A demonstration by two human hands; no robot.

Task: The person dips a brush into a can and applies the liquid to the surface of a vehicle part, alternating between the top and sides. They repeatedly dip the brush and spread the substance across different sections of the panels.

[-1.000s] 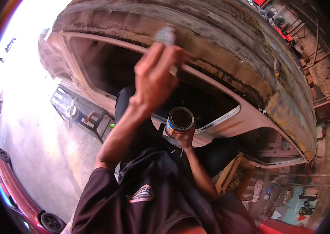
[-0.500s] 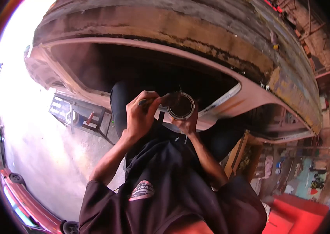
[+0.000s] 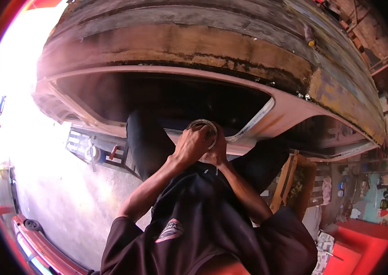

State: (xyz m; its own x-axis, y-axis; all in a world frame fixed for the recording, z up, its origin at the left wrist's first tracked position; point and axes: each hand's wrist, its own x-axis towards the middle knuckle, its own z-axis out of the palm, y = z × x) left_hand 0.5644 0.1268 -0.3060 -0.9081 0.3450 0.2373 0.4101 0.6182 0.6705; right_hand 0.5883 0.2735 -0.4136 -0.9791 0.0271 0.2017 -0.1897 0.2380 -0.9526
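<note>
My left hand is closed, its fingers bent over the mouth of a round open can. The flat-bladed tool, which looks like a putty knife, is hidden behind the hand now. My right hand wraps around the can's right side and holds it up between my knees. Only the can's rim and part of its inside show. In front of my hands stands a car body with bare, patchy paint and a dark window opening.
A low metal stand with a white-and-blue tub is at the left. A cardboard box stands by my right leg. At the lower right is a red cabinet; at the lower left, a red car.
My left hand has moved right and over the can's mouth, taking the flat tool out of sight. The can now appears slightly lower and more covered. My view has tilted up slightly.
</note>
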